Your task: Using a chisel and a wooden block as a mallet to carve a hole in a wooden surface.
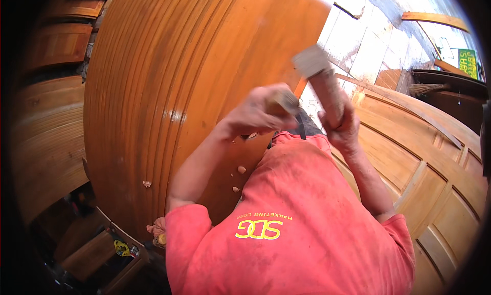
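Evidently, a wooden mallet (326, 88) is gripped by its shaft in the right hand (343, 128), presumably so that the blocky head (311, 61) is kept free. A blurred tool handle (282, 101) is enclosed by the left hand (258, 111) near an orange wooden panel's (245, 49) edge, its butt apparently left exposed for clearance; its far end is hidden. Wood chips (241, 169) are scattered on the panel.
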A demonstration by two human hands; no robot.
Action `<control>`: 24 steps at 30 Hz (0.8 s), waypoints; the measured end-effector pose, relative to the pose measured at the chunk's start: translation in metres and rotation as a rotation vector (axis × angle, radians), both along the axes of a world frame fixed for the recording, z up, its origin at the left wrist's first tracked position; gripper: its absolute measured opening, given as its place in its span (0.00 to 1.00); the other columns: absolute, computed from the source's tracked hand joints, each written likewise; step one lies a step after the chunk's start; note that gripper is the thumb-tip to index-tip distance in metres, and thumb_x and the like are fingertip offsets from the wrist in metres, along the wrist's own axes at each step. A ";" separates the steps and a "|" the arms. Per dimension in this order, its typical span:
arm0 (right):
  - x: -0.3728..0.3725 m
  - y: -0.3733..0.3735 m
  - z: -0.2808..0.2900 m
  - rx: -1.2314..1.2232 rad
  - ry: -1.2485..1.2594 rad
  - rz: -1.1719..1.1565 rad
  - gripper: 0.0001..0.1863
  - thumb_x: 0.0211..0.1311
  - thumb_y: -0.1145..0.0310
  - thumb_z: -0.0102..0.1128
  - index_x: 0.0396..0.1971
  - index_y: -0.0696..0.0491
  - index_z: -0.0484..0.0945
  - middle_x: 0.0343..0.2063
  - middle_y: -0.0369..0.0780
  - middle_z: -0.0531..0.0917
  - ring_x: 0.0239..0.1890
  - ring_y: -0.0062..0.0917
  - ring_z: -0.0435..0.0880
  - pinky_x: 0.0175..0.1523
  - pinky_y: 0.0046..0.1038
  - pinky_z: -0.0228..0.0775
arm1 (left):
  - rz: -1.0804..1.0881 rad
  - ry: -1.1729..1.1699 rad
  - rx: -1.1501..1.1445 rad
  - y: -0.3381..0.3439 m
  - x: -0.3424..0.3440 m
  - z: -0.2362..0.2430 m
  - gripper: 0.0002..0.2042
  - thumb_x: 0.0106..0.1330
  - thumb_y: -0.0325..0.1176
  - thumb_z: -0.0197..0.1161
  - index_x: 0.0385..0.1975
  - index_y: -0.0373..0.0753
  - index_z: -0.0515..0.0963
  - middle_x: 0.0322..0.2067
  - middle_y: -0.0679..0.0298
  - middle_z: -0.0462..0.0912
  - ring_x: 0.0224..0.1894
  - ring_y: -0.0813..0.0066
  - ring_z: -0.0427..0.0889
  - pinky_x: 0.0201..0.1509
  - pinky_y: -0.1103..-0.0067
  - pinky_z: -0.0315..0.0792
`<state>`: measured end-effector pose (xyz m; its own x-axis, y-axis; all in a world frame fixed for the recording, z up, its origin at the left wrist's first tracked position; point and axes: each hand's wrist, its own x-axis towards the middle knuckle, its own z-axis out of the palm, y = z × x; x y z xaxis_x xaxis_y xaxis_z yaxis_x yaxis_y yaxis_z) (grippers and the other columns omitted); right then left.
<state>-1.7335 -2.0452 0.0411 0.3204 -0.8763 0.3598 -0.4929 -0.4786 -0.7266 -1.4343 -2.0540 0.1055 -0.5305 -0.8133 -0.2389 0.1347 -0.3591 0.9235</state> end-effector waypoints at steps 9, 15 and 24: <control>0.012 -0.044 0.030 0.189 -0.217 -0.075 0.47 0.60 0.76 0.75 0.77 0.50 0.57 0.64 0.44 0.78 0.66 0.29 0.77 0.68 0.36 0.68 | 0.599 -0.047 -0.084 0.004 -0.012 -0.027 0.11 0.70 0.29 0.73 0.42 0.40 0.76 0.25 0.74 0.77 0.17 0.90 0.71 0.15 0.86 0.62; 0.041 -0.080 0.085 0.197 -0.397 -0.084 0.40 0.61 0.77 0.74 0.70 0.54 0.61 0.48 0.40 0.80 0.42 0.21 0.82 0.40 0.25 0.76 | 0.615 -0.008 -0.062 0.011 -0.009 -0.033 0.11 0.70 0.29 0.74 0.42 0.40 0.76 0.25 0.74 0.78 0.16 0.92 0.70 0.16 0.86 0.62; 0.064 -0.095 0.078 0.276 0.327 0.403 0.43 0.55 0.83 0.68 0.72 0.39 0.69 0.65 0.36 0.81 0.65 0.42 0.81 0.66 0.40 0.78 | 0.605 0.006 -0.130 0.018 -0.010 -0.041 0.12 0.65 0.31 0.78 0.42 0.37 0.81 0.32 0.72 0.84 0.33 0.87 0.81 0.36 0.82 0.77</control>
